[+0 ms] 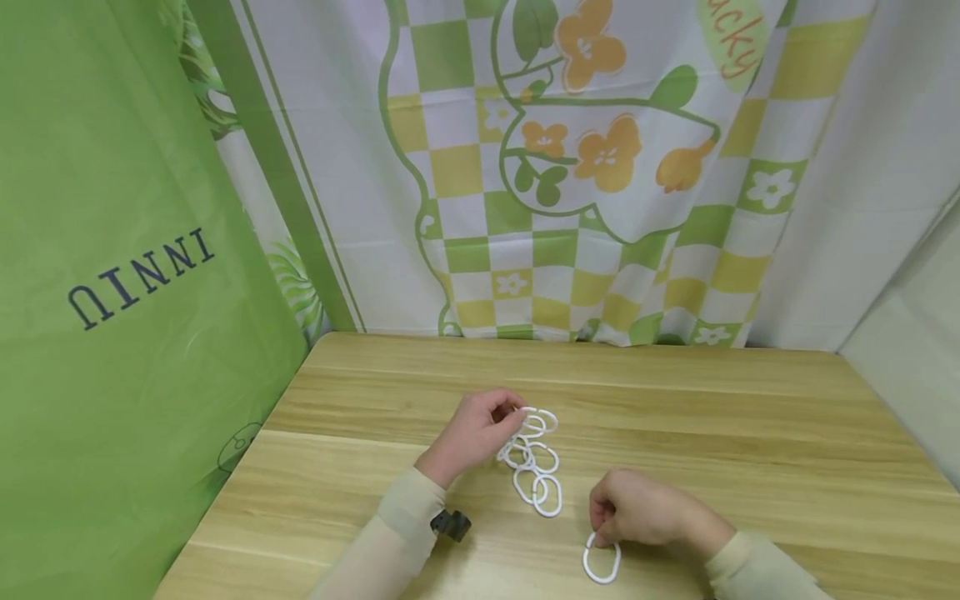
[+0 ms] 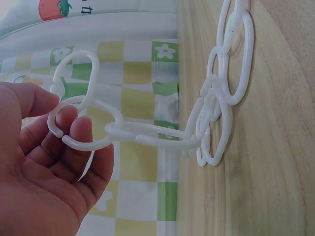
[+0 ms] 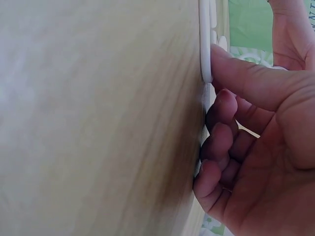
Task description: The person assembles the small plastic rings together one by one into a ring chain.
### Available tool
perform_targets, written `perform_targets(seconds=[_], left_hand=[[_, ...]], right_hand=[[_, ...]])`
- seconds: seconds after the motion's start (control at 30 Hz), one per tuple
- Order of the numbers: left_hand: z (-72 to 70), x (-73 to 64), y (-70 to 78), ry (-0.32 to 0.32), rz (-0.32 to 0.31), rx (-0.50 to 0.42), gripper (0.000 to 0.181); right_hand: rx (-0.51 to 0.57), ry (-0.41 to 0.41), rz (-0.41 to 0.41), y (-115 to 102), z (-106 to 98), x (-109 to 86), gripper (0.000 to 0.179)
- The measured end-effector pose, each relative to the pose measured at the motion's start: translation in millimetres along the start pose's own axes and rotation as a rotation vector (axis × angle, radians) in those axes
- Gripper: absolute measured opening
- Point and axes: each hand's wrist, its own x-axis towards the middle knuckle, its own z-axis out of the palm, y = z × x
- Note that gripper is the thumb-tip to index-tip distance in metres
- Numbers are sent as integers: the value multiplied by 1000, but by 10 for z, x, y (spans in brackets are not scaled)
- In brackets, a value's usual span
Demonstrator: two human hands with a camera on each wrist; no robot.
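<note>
White chain (image 1: 529,463): stretches far to near on the table (image 1: 750,450), overlaps hard to make out.
Left hand (image 1: 474,429): pinches its far links.
Loose link (image 1: 587,563): nearer, right, long axis near-far, far tip hidden.
Right hand (image 1: 645,507): pinches it.

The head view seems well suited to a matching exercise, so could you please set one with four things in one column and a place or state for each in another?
Column 1
1. left hand
2. right hand
3. tabletop
4. green cloth

Column 2
A. wood-grained, beneath both hands
B. touching a single white link that lies apart from the chain
C. hanging at the picture's left edge, with dark lettering
D. holding part of a chain of white links

Pairs: 1-D, 2-B, 3-A, 4-C
</note>
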Motion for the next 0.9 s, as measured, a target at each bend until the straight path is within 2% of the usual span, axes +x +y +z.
perform_targets(seconds=[0.1,0.27,0.47,0.63,0.9], left_hand=[[4,0,10,-10,5,-4,16],[25,-10,8,-18,-22,1,14],[65,-11,21,-4,-9,16,10],[101,-10,27,-26,-4,13,6],[152,-5,40,-63,16,18,10]], right_hand=[[-17,7,-14,-11,-9,-8,22],[6,27,3,-9,-30,-10,18],[122,99,24,28,-91,-14,13],[230,173,38,24,-174,-15,7],[193,293,44,-8,-311,19,10]])
